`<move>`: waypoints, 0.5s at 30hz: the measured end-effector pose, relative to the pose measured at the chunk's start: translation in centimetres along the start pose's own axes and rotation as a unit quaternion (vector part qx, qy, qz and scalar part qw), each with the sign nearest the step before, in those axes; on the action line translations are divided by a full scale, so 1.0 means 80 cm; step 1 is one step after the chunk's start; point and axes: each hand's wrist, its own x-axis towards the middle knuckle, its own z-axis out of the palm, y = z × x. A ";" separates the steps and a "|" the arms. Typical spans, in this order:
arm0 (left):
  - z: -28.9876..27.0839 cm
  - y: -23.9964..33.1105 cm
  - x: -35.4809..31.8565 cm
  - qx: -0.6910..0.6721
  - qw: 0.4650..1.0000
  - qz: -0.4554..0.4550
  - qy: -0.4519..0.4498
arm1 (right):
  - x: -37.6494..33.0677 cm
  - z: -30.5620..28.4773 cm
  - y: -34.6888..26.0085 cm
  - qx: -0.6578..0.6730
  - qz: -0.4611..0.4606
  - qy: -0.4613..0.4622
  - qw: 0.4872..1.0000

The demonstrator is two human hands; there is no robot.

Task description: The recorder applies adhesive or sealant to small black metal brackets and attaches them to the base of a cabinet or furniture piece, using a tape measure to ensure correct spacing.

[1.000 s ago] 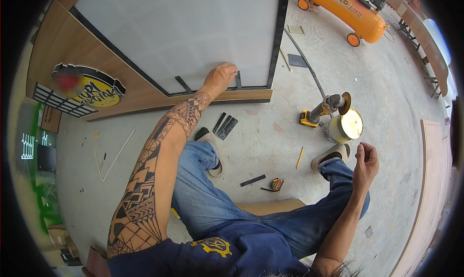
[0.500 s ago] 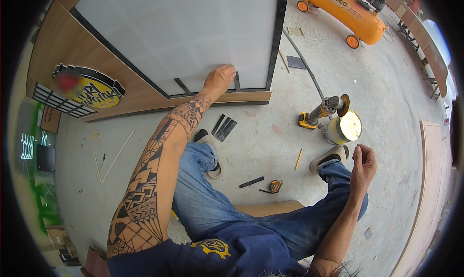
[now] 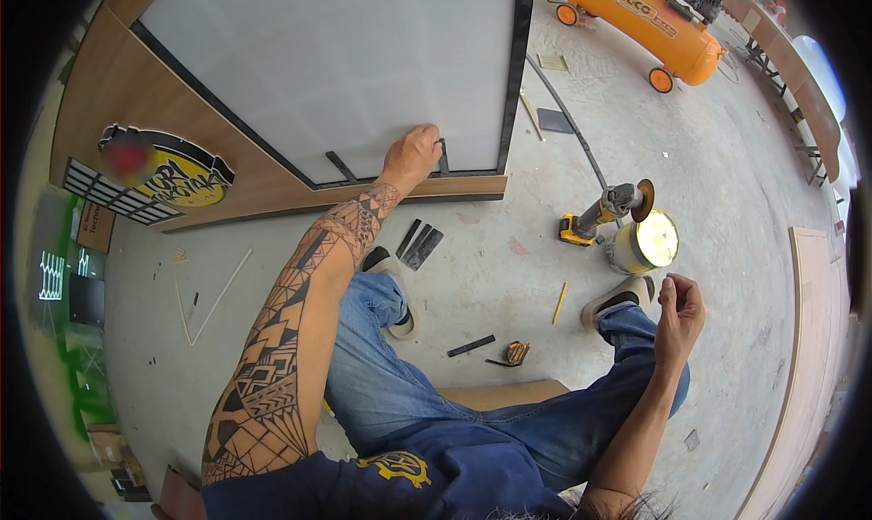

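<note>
Black strip [image 3: 443,157] seemingly upright, left hand [image 3: 413,155] gripping

Left arm stretched out straight and forward, fully tattooed from shoulder to wrist. Left hand [image 3: 413,155] palm down, fingers curled, resting at the bottom black frame edge of the white panel [image 3: 345,57], knuckles up. Right arm bent at the elbow, forearm raised, well apart from the panel on its right. Right hand [image 3: 679,307] loosely closed, fingertips pinched together, wrist flexed, hovering above the right knee. Whether it pinches anything is too small to tell.
</note>
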 end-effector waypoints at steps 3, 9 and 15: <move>-0.002 0.002 -0.004 -0.001 1.000 -0.012 -0.006 | 0.001 0.000 0.000 -0.001 -0.002 -0.006 1.000; 0.002 -0.001 -0.003 0.020 1.000 0.001 0.008 | 0.000 -0.001 -0.001 0.010 0.007 -0.017 1.000; 0.004 0.001 -0.002 0.033 0.999 -0.020 -0.032 | -0.001 -0.003 -0.002 0.022 0.025 -0.036 0.999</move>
